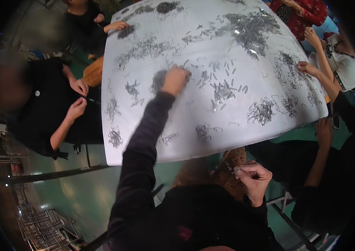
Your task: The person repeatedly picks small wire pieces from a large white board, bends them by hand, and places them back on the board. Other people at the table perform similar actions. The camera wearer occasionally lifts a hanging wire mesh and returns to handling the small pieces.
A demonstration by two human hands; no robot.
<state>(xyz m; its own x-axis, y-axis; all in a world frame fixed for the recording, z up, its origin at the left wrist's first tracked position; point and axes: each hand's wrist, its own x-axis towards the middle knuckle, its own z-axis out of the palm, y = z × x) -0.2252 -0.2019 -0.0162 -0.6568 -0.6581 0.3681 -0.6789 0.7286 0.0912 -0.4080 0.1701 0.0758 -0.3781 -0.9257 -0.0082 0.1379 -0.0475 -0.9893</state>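
The left hand (175, 79) stretches far across the white table (194, 138), fingers bunched down on a dark heap of wire clips (159, 80) just to its left. The right hand (252, 178) hangs near, below the table edge, pinched on what looks like one small clip (235, 170), well apart from the heap.

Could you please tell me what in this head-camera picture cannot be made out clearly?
- Left hand: its fingertips are hidden by its own knuckles, so any grip on the metal clips is unclear.
- Right hand: it pinches a thin metal piece, too small to identify.
- Table: its far edge is cut off at the top of the picture.
- Clip piles: single pieces blur together.
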